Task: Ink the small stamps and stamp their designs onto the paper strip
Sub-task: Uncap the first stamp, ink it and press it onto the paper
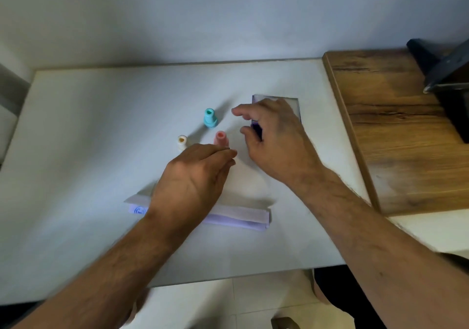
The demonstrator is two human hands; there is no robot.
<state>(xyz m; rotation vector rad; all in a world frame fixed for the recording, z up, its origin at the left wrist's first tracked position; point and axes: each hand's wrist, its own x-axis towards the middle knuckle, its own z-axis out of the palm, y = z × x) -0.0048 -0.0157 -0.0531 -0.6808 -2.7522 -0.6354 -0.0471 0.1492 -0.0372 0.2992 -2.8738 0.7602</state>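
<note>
I see my left hand [193,174] stretched out over the middle of the white surface [76,151], fingers straight and close together, holding nothing; its fingertips reach the foot of the pink stamp [220,138], though I cannot tell whether they actually touch it. The paper strip [238,217] lies folded on the near part of the surface, partly under that wrist, with a blue printed mark [138,210] showing at its left end. Three small stamps stand upright beyond the left hand: the pink one nearest the fingers, a white stamp [182,142] just to its left, and a teal stamp [210,118] a little farther away. My right hand [274,138] hovers to the right of them, fingers loosely curled and spread, over the clear-edged ink pad [294,104] (its purple inked face peeks out beneath the fingers); the picture is blurred there, so I cannot tell whether the fingers grip the pad or merely rest above it. To the far right sits a wooden board [393,138], and a dark object [446,75] stands on its far corner.
</note>
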